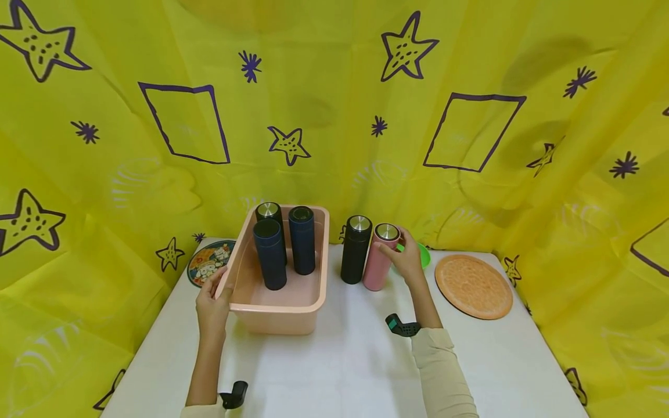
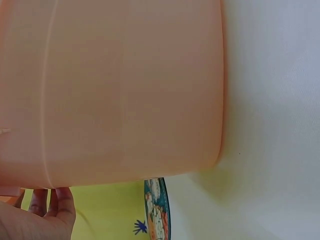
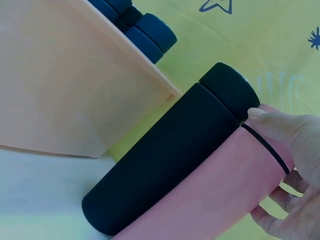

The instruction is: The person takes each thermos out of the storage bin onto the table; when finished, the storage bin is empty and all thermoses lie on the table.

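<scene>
My left hand (image 1: 213, 299) grips the left rim of a peach plastic tub (image 1: 274, 321). Inside the tub stand two dark blue flasks (image 1: 270, 258) and a black flask (image 1: 269, 210) with a steel-topped lid, partly hidden behind the front one. To the tub's right, a pink flask (image 1: 377, 267) is held near its top by my right hand (image 1: 409, 259), thumb on one side and fingers round the other. Another black flask (image 3: 165, 160) stands upright on the pink one's left, close beside it; my right thumb tip overlaps its lid in the right wrist view.
A round patterned plate (image 1: 201, 264) lies at the back left, partly behind the tub. Behind my right hand a green dish (image 1: 424, 258) shows in part. Further right lies an orange round board (image 1: 474, 287). Yellow curtains (image 1: 334, 104) enclose the white table (image 1: 334, 371) behind and at both sides.
</scene>
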Demonstrator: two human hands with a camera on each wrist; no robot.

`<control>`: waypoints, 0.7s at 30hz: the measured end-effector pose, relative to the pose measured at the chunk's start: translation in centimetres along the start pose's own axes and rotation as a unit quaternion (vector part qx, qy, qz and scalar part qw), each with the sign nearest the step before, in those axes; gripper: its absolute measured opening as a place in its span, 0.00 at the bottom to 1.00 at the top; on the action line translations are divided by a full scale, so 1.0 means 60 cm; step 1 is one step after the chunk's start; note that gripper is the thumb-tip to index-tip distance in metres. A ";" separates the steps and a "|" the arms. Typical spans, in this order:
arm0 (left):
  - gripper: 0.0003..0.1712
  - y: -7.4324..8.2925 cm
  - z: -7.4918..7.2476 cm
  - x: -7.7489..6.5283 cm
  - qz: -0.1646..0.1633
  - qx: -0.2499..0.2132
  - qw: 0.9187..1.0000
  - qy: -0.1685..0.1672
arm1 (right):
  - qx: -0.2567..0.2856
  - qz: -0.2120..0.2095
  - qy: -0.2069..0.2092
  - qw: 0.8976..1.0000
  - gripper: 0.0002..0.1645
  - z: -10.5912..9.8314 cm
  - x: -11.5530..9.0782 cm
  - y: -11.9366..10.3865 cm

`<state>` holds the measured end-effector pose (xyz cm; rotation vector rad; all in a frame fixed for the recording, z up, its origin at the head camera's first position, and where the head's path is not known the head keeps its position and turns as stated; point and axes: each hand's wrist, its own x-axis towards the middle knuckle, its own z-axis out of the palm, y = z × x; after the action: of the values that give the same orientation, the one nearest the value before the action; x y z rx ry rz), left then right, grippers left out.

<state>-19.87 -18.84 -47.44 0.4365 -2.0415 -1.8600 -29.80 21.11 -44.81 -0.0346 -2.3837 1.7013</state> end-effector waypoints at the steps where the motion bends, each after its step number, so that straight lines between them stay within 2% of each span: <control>1: 0.25 0.001 0.000 0.000 0.000 0.000 1.000 0.000 | 0.000 0.000 0.000 1.000 0.44 0.000 0.000 0.000; 21: 0.24 0.001 0.001 -0.001 -0.006 -0.005 1.000 0.007 | -0.017 -0.007 -0.018 1.000 0.49 -0.009 -0.001 -0.005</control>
<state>-19.83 -18.77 -47.40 0.4591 -2.0251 -1.8679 -29.62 21.50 -44.37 0.0078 -2.4335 1.6700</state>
